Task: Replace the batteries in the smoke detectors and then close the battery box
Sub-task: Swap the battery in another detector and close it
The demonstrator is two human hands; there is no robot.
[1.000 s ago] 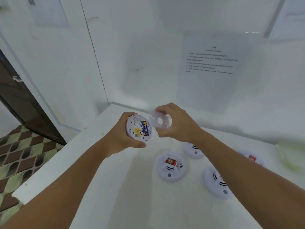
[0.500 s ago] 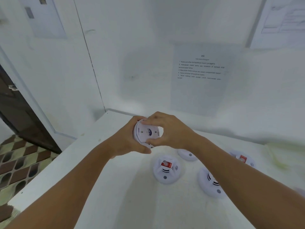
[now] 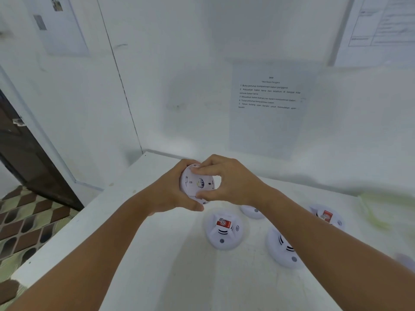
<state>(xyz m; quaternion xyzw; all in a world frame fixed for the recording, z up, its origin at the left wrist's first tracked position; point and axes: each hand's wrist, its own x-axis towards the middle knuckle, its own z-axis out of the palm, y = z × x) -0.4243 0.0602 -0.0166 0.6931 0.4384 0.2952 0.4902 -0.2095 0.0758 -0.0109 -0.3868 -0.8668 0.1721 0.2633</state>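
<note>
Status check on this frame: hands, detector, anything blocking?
Left hand grips held detector from the side. Right hand pinches its back cover, seated on the detector. Four detectors on table below, nothing blocking.

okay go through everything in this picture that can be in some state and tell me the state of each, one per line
Held smoke detector: off the table, back side up, cover plate on it.
Left hand: grips the held detector's rim.
Right hand: pinches the cover plate.
Front detector: lying face up on the table, red sticker on.
Right detector: face up, red sticker on.
Two other detectors: face up, partly hidden by the right arm.
</note>
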